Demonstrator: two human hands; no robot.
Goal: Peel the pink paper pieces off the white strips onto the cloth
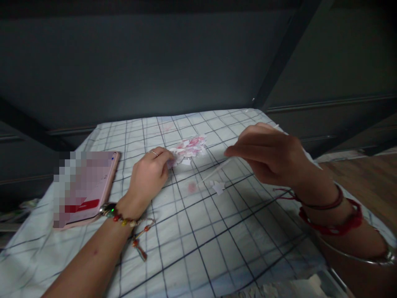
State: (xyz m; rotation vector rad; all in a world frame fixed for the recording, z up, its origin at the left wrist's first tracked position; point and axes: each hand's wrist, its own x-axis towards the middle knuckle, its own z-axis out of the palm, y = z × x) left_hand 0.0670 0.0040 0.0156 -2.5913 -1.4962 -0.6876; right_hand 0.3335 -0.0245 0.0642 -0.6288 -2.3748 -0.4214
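My left hand [150, 171], fingers curled and pressed together, grips the near left edge of a crumpled pink-and-white paper piece [192, 147] lying on the checked cloth. A ring is on one of its fingers. My right hand [269, 155] is raised over the cloth, closed in a pinch on a thin pale stick [214, 170]. The stick slants down to the left, and its lower end is near a faint pink spot [192, 187]. Motion blur hides what kind of stick it is. Beside that spot lies a small white paper scrap [218, 187].
A white cloth with dark grid lines [186, 256] covers the surface. To the left of my left hand lies a phone in a pink case [93, 190]. A container edge with crumpled material [288, 287] shows at the bottom right. Dark panels [155, 62] stand behind.
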